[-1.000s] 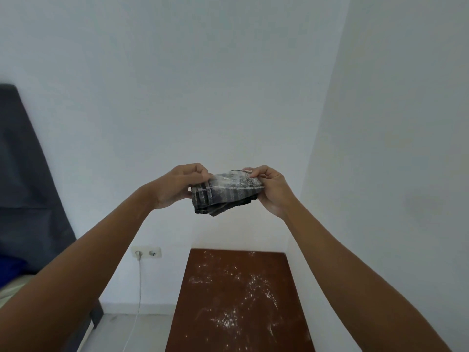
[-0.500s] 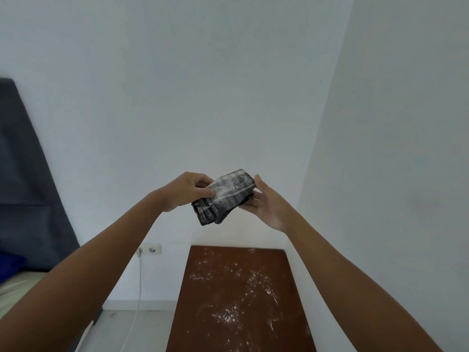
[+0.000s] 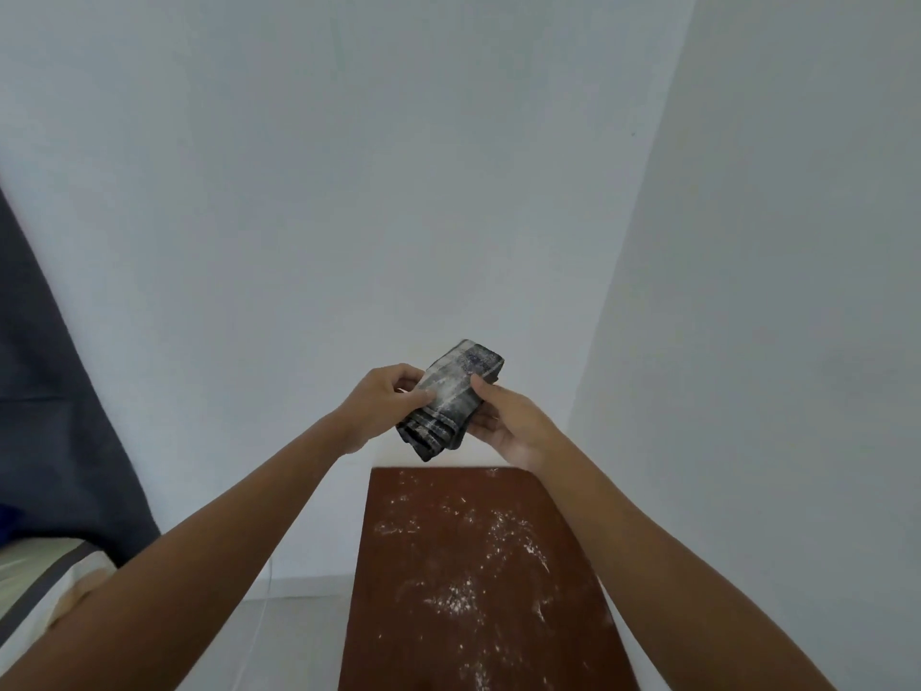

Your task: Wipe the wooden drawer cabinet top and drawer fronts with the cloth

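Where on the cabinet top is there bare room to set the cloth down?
Nothing stands on the cabinet top; only white powder is scattered over its middle and right. The left strip is the cleanest patch. Both the left hand and right hand hold the cloth above the far edge.

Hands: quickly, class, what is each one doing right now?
Left hand: closed on the folded cloth.
Right hand: also holding the cloth, thumb on top.
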